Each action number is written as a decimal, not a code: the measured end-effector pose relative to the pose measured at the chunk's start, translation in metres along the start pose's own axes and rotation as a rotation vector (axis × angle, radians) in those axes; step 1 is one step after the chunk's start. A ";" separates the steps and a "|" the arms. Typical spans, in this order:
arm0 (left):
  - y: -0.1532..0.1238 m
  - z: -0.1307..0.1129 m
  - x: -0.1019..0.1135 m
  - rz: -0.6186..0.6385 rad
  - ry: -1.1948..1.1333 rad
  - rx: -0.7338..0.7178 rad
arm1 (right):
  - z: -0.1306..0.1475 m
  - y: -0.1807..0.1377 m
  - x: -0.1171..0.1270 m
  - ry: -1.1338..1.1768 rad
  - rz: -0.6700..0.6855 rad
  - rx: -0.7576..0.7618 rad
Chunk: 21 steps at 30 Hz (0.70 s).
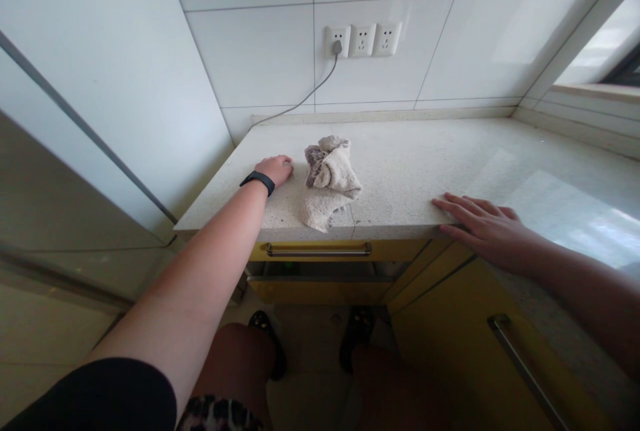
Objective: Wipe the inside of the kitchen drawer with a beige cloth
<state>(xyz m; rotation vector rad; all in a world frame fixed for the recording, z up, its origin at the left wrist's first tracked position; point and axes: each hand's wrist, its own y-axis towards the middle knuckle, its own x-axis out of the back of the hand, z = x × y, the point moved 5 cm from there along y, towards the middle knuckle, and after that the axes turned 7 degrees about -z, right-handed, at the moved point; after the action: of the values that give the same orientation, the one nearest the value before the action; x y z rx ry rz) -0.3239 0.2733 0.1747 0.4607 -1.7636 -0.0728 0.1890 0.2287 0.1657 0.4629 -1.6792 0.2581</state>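
Observation:
A crumpled beige and grey cloth (327, 181) lies on the pale speckled countertop (415, 164), near its front edge. My left hand (276, 169) rests on the counter just left of the cloth, fingers curled under, a black band on the wrist; it is not touching the cloth. My right hand (483, 224) lies flat on the front edge of the counter to the right, fingers stretched out and apart, holding nothing.
Three wall sockets (363, 39) sit on the white tiles, a grey cable (300, 101) plugged into the left one. Yellow drawers with a metal handle (319, 249) are below the counter. A tall pale cabinet (60, 171) stands at left. A window sill (595, 91) is at the far right.

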 end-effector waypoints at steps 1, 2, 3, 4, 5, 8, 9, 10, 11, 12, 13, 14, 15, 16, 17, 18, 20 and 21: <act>0.000 0.000 0.000 -0.001 0.000 -0.001 | 0.000 0.000 0.000 0.001 -0.001 -0.001; 0.000 0.000 0.000 -0.001 -0.001 -0.002 | 0.000 0.000 0.000 0.002 -0.002 0.000; -0.001 -0.001 0.000 0.000 -0.002 -0.004 | 0.000 0.001 -0.001 0.003 -0.004 -0.001; -0.001 -0.001 0.000 0.000 -0.003 -0.005 | 0.000 0.001 -0.001 0.003 -0.007 -0.001; -0.001 -0.001 0.001 0.000 -0.004 -0.005 | 0.000 0.001 -0.002 0.004 -0.011 0.000; -0.001 -0.001 0.001 0.001 -0.005 -0.004 | 0.000 0.002 -0.003 0.006 -0.027 0.007; -0.001 -0.001 0.001 0.002 -0.005 -0.003 | 0.000 0.002 -0.003 0.005 -0.030 0.008; -0.001 -0.001 0.001 0.003 -0.005 -0.001 | 0.000 0.002 -0.003 0.005 -0.027 0.010; -0.001 -0.001 0.001 0.005 -0.004 0.000 | 0.000 0.002 -0.003 0.004 -0.025 0.009; -0.001 -0.001 0.001 0.005 -0.003 0.001 | 0.000 0.003 -0.003 0.003 -0.023 0.008; -0.001 -0.001 0.001 0.006 -0.001 0.002 | 0.000 0.003 -0.003 0.003 -0.027 0.007; -0.001 -0.001 0.001 0.006 0.001 0.002 | 0.000 0.003 -0.003 0.003 -0.033 0.006; -0.001 -0.001 0.002 0.006 0.004 0.003 | 0.000 0.003 -0.003 0.005 -0.041 0.008; -0.001 -0.001 0.002 0.006 0.006 0.003 | -0.001 0.003 -0.004 0.007 -0.050 0.011; -0.001 -0.001 0.002 0.007 0.009 0.003 | -0.001 0.003 -0.005 0.009 -0.057 0.015; -0.001 -0.001 0.002 0.008 0.012 0.002 | -0.002 0.004 -0.005 0.011 -0.061 0.020; -0.001 -0.001 0.002 0.009 0.014 -0.002 | -0.003 0.003 -0.007 0.008 -0.067 0.032; -0.001 -0.001 0.001 0.009 0.015 -0.004 | -0.003 0.003 -0.008 0.004 -0.073 0.037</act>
<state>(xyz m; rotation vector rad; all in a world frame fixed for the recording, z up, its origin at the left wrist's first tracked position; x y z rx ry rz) -0.3229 0.2724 0.1760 0.4496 -1.7504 -0.0667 0.1913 0.2343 0.1586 0.5499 -1.6526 0.2370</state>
